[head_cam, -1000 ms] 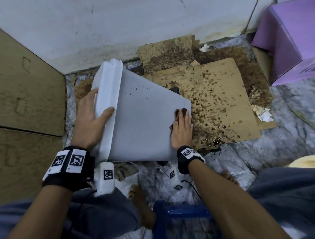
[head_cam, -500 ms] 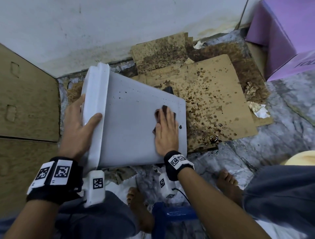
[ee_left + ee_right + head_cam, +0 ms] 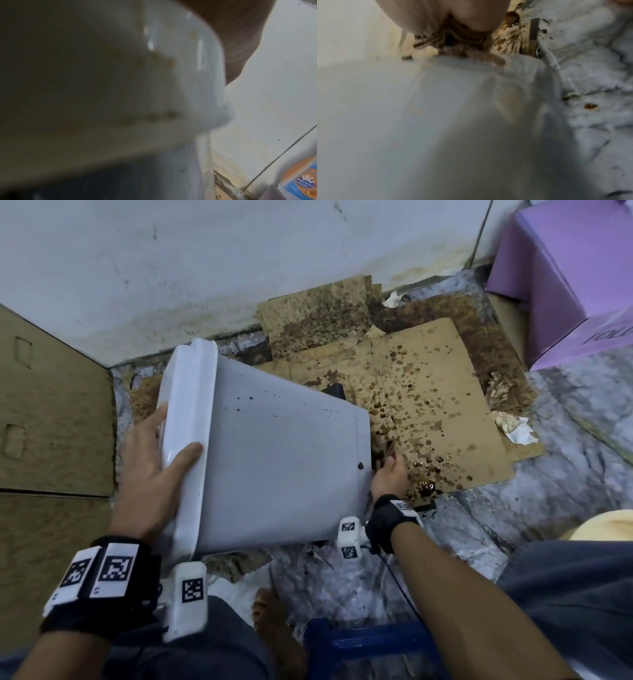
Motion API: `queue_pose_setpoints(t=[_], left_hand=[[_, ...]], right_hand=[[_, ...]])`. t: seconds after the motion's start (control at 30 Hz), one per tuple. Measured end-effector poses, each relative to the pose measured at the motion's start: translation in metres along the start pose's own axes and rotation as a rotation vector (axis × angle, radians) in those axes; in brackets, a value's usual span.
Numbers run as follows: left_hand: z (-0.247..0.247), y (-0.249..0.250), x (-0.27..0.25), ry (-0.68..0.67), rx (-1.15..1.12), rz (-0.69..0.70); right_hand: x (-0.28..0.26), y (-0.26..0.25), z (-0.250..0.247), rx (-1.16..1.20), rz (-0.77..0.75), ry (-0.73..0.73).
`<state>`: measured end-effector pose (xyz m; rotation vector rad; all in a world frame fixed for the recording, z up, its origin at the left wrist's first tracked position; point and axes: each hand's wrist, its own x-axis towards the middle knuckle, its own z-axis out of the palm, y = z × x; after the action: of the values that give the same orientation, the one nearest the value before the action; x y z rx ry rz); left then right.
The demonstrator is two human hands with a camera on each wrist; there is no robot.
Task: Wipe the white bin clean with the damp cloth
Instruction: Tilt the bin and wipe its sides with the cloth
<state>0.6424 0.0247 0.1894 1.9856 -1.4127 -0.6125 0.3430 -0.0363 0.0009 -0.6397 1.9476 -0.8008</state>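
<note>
The wall [image 3: 205, 268] fills the top, and stained cardboard [image 3: 428, 392] lies on the floor at two o'clock. Centre frame, the bin [image 3: 281, 467] lies tipped on its side, rim toward nine o'clock, dark specks across its upper face. The left hand [image 3: 150, 474] grips that rim, thumb over the top. At three o'clock of the bin, the right hand [image 3: 390, 477] pinches the brown-soaked cloth [image 3: 453, 39] against the base edge.

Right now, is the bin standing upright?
No, the bin lies tipped on its side, the left hand gripping its rim.
</note>
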Motion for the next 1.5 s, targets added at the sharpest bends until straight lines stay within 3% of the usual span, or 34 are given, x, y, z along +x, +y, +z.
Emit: queue_pose_setpoints(t=[0.1, 0.27, 0.33, 0.37, 0.5, 0.6, 0.67, 0.73, 0.83, 0.9, 1.0, 1.1, 1.27, 1.5], left_hand=[[0.001, 0.003, -0.004, 0.037, -0.019, -0.010], [0.002, 0.012, -0.008, 0.037, 0.001, -0.020], [0.001, 0.013, -0.008, 0.032, 0.008, -0.022], [0.001, 0.013, -0.009, 0.028, -0.001, -0.025], [0.002, 0.017, -0.012, 0.021, -0.041, -0.061], [0.001, 0.022, -0.009, 0.021, -0.049, -0.093], [-0.001, 0.023, -0.005, 0.028, -0.043, -0.091], [0.000, 0.024, -0.001, 0.037, -0.050, -0.090], [0.001, 0.025, 0.004, 0.050, -0.030, -0.122], [0.002, 0.027, 0.003, 0.046, 0.043, -0.134], [0.005, 0.030, 0.000, 0.057, 0.059, -0.134], [0.006, 0.031, -0.001, 0.063, 0.014, -0.143], [0.006, 0.024, 0.002, 0.056, 0.048, -0.148], [0.002, 0.022, 0.007, 0.039, 0.037, -0.221]], right_hand=[[-0.003, -0.018, -0.015, 0.113, -0.039, 0.066], [-0.048, -0.029, 0.000, -0.069, -0.565, -0.261], [-0.057, -0.010, 0.015, -0.157, -0.685, -0.295], [-0.057, -0.002, 0.020, -0.175, -0.683, -0.249], [-0.038, 0.007, 0.017, -0.262, -0.339, -0.097], [-0.021, -0.001, 0.004, -0.131, -0.168, -0.044], [-0.024, -0.017, -0.001, -0.018, -0.135, -0.021], [-0.042, -0.040, -0.002, 0.053, -0.281, -0.073], [-0.093, -0.074, 0.009, 0.095, -0.707, -0.293], [-0.129, -0.082, 0.024, 0.012, -0.957, -0.427], [-0.164, -0.082, 0.044, -0.141, -1.174, -0.553], [-0.168, -0.084, 0.051, -0.281, -1.181, -0.640], [-0.149, -0.107, 0.066, -0.357, -1.178, -0.658], [-0.116, -0.140, 0.099, -0.352, -1.121, -0.583]])
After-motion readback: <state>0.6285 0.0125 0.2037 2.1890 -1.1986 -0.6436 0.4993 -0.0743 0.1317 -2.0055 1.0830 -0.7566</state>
